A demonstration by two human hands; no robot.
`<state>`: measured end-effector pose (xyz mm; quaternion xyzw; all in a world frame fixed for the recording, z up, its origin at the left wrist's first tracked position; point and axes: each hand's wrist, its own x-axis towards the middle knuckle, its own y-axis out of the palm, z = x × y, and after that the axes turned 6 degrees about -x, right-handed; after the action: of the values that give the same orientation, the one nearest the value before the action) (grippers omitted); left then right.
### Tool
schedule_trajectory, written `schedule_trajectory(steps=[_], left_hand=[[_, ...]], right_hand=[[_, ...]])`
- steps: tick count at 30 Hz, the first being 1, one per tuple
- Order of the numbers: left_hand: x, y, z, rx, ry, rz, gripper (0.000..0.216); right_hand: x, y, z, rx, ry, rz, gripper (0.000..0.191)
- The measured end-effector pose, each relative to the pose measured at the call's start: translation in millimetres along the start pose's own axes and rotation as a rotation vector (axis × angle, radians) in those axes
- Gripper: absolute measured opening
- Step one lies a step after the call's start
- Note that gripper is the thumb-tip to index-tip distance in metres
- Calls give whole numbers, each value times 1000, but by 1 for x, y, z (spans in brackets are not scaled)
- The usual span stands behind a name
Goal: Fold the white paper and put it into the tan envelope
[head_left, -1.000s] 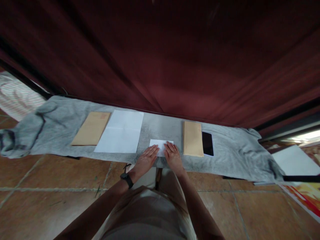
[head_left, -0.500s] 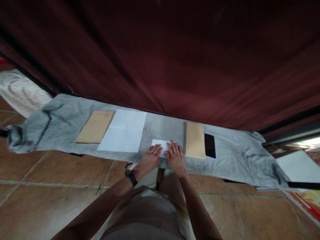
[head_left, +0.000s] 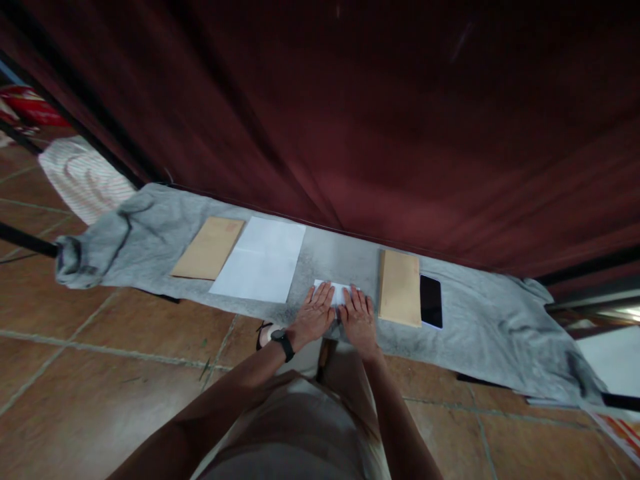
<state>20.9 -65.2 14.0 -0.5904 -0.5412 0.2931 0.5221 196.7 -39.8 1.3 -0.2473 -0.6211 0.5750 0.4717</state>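
A small folded white sheet of paper point(head_left: 339, 293) lies near the front edge of the grey cloth. My left hand point(head_left: 315, 313), with a dark watch on its wrist, presses flat on the paper's left part, fingers stretched out. On its right part rests my right hand point(head_left: 359, 321), also flat with the fingers slightly spread. Both hands cover much of the paper. Left of them is a larger stack or sheet of white paper point(head_left: 263, 260) with a crease across it. To the right sits a stack of brown envelopes point(head_left: 401, 289).
Another brown envelope point(head_left: 211, 248) lies at the left on the grey cloth point(head_left: 345, 257). A phone point(head_left: 431, 301) with a dark screen is beside the right stack. A dark red curtain point(head_left: 350, 133) hangs behind. Below is a tiled floor point(head_left: 165, 333).
The view has shifted and tilted slightly. My left hand has slid further over the small paper, closer to my right hand. Both hands stay flat.
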Motion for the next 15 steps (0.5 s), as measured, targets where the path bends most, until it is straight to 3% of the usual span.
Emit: schedule_trajectory(steps=[5,15], left_hand=[[5,1,4,15,-54,-16,58],[-18,-9,14,24,-113,-62,62]], right_hand=[[0,0,0,-22,11,15,50],[1,-1,1,-2,21,7,51]])
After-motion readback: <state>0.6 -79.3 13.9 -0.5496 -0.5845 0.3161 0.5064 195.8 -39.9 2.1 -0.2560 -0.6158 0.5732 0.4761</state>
